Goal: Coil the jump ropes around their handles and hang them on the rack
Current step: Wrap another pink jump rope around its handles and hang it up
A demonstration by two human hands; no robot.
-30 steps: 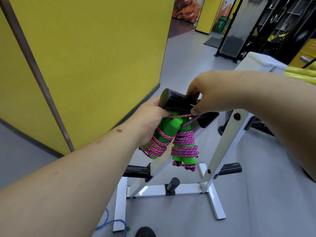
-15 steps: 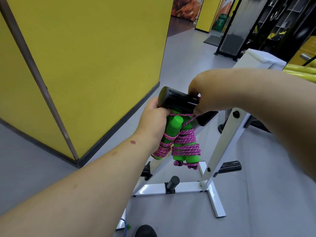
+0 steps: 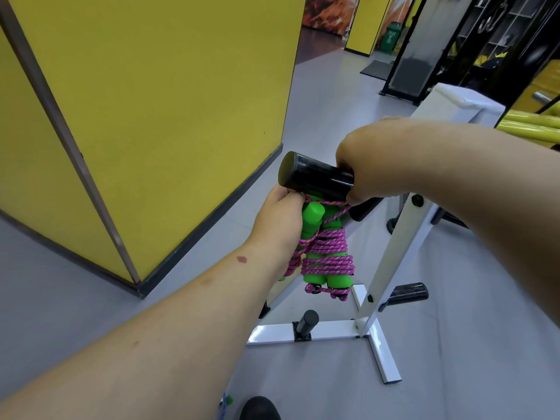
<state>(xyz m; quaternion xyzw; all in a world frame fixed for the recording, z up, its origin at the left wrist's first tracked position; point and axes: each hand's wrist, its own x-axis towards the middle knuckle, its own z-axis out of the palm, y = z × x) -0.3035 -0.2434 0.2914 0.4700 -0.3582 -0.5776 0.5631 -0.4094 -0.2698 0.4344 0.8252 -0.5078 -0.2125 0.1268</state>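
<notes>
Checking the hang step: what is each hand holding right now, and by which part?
The left hand grips the coiled jump rope by the upper end of its green handles. The right hand pinches the pink cord beside the rack's black peg.

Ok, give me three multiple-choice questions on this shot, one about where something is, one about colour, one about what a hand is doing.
1. Where is the coiled jump rope with green foam handles?
A. on the floor
B. just under the rack's top black peg
C. on the low peg at the base

2. What colour is the cord wound round the handles?
A. blue
B. yellow
C. pink-purple

3. What is the left hand doing?
A. holding the handles
B. hanging free
C. pressing the wall

Answers:
1 B: the bundle hangs right below that peg on the white metal rack.
2 C: the wraps are pink-purple.
3 A: its fingers curl round the green handles, while the right hand pinches the cord loop by the peg.
</notes>
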